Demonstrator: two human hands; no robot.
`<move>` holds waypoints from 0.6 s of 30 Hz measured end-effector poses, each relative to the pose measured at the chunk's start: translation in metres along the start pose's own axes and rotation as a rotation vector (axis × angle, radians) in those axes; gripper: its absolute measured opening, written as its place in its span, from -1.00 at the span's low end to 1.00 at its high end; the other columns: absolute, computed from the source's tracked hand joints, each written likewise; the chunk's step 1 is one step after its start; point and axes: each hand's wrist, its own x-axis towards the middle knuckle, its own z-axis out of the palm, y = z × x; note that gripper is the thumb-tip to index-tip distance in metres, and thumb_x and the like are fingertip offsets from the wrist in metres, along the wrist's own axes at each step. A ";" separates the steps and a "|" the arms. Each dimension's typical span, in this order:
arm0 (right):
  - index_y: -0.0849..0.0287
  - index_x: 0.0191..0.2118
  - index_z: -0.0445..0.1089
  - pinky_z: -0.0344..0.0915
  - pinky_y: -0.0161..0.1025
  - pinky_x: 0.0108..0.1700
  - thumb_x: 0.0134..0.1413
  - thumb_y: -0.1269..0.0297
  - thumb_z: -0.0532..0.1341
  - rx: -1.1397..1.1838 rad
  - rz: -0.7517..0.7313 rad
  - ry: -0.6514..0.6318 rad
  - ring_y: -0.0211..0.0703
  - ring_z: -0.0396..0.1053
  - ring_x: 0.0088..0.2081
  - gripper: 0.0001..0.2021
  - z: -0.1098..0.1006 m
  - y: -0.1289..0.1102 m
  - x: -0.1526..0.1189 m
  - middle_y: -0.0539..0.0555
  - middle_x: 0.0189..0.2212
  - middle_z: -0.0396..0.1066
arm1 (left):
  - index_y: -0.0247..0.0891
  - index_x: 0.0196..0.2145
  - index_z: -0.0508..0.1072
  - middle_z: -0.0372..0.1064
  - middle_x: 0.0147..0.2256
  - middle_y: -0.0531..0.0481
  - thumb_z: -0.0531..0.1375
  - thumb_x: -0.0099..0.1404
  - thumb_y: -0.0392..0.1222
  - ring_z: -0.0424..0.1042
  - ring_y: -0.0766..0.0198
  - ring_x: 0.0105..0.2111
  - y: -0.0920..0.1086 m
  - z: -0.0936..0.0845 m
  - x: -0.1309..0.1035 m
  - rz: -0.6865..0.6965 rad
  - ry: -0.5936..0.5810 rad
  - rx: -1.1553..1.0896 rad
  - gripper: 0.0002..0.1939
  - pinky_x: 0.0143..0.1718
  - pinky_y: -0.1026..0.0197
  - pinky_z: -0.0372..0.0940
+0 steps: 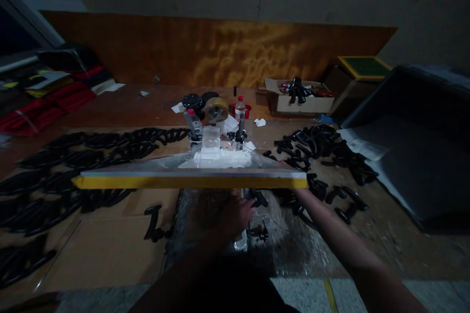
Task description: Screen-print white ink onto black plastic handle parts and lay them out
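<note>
A flat frame with a yellow front edge [191, 182] is tilted up across the middle, with white paste [223, 157] on its upper face. Below that edge, my left hand [237, 215] has its fingers closed at the end of a black curved handle [260, 198]. My right forearm [330, 225] reaches up behind the right end of the frame, which hides most of that hand and its fingers. A small dark metal fixture [260, 231] stands on the film-covered board below my left hand.
Rows of black handles [91, 156] lie on cardboard at left; one handle [151, 222] lies apart. More black handles [312, 144] are heaped at right, beside a large dark bin [411, 151]. Behind stand a red-capped bottle [240, 110], a tape roll [216, 109] and an open carton [303, 103].
</note>
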 end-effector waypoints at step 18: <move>0.05 -0.11 0.59 0.28 -0.10 -0.06 0.15 0.53 0.17 -0.048 -0.527 -0.239 -0.01 0.33 -0.12 -0.67 0.140 -0.151 -0.090 0.17 -0.28 0.46 | -0.32 -0.20 0.49 0.27 -0.59 0.12 0.02 0.37 0.00 0.28 0.39 -0.59 -0.070 -0.174 -0.060 -0.511 0.930 -0.770 -0.63 -0.49 0.36 0.24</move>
